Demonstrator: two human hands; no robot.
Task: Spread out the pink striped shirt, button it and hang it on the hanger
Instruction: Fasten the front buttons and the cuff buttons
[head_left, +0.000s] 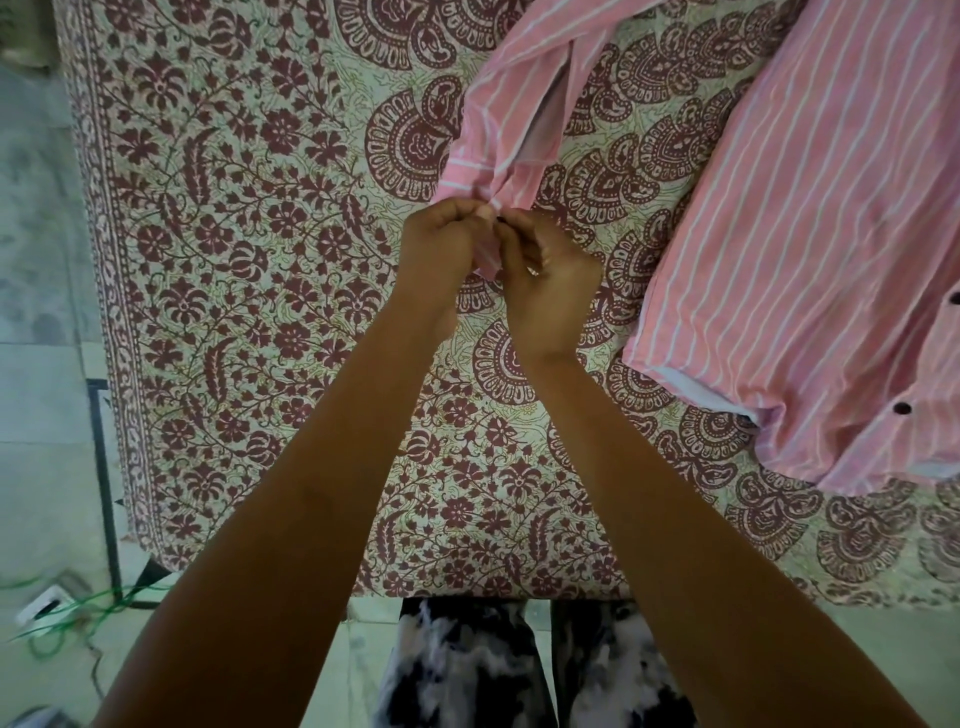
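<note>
Presently: pink striped shirt (810, 234), body lying at 2 o'clock on printed cover (249, 260), its sleeve cuff (475, 179) pinched at centre by curled left hand (441, 249) and right hand (545, 280) alike; cuff likely fastens best with both edges held taut and aligned.

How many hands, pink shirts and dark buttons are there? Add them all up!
hands, left hand and right hand: 2
pink striped shirt: 1
dark buttons: 2
Total: 5
</note>
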